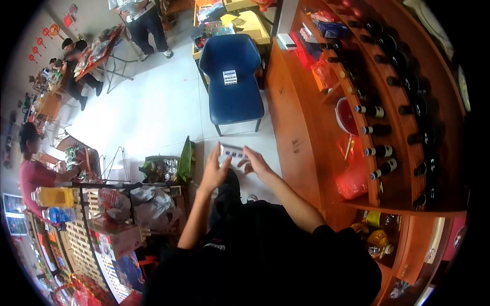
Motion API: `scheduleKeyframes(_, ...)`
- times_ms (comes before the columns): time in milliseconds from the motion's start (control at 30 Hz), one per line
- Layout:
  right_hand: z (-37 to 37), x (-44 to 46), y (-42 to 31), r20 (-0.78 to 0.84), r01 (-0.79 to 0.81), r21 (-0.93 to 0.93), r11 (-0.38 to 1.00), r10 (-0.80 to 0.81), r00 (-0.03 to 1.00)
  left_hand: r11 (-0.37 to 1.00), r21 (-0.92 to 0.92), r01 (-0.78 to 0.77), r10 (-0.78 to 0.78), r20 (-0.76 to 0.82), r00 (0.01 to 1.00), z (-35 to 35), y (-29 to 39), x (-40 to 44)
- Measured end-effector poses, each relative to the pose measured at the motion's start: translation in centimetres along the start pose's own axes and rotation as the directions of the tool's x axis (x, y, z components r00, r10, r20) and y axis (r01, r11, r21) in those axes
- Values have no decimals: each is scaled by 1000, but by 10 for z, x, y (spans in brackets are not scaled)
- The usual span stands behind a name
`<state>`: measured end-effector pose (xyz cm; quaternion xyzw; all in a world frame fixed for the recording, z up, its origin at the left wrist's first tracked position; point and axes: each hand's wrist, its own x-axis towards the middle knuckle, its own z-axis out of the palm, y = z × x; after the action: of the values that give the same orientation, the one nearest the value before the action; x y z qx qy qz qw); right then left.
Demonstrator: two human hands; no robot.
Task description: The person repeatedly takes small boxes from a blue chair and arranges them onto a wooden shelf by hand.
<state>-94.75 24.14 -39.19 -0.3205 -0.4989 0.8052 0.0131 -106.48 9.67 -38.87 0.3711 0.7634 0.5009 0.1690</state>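
A small white box with dark marks [234, 151] is held between my two hands, above the floor in front of my body. My left hand [215, 171] grips its left end, the thumb on the near side. At its right end, my right hand [255, 162] holds it with fingers bent. Beyond them stands a blue chair [236, 104], and on its seat, against the backrest, rests a similar white box [229, 77].
A wooden rack with bottles [378, 151] rises at the right beside a wooden cabinet [296, 117]. A shelf with bags [153, 206] stands at the left. A person in pink [38, 171] sits far left; others are at the back near a folding table [104, 53].
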Motion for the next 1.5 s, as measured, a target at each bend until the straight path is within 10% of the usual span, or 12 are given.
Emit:
scheduleKeyframes(133,-18,59,45,-106,-220,-184,958,203,973,935,-120,333,-311,168,935,21,-70,7)
scheduleKeyframes(433,-27,183,28,-170,-373,-306,876,335,927,990,35,140,-142,60,988,26,-156,113)
scheduleKeyframes(967,-86,356,16,-382,-465,-401,789,318,868,841,-38,540,-524,200,828,53,-214,280)
scheduleKeyframes(1500,-193,713,-67,-213,39,-578,815,-197,957,797,-43,603,-600,63,797,160,-408,605)
